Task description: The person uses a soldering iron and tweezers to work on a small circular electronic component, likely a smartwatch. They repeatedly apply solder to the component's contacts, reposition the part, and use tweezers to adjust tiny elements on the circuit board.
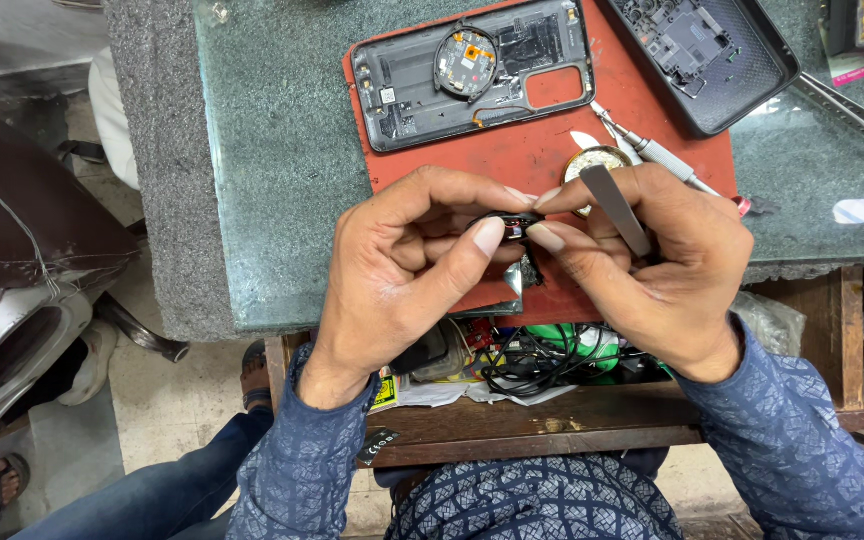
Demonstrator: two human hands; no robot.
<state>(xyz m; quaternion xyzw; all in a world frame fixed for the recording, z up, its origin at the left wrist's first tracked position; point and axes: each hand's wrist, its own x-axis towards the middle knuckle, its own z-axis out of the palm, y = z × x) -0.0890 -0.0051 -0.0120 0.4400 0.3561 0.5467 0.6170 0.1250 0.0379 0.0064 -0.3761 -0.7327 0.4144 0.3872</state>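
Observation:
My left hand [414, 258] and my right hand [642, 255] meet over the front edge of a red mat [512, 160]. Both pinch a small dark round part [512, 226] between thumbs and fingertips. My right hand also holds metal tweezers [614, 208], laid flat across its fingers. An opened phone back frame [422, 75] lies on the mat further back, with a round circuit module [465, 62] resting on it. Behind my right fingers, a round gold-rimmed piece [597, 160] shows partly.
A small screwdriver [667, 160] lies on the mat's right side. A dark tray with phone parts [707, 55] sits at the back right, with a second pair of tweezers [852, 110] beside it. A wooden shelf under the stone worktop [282, 170] holds tangled cables [532, 360].

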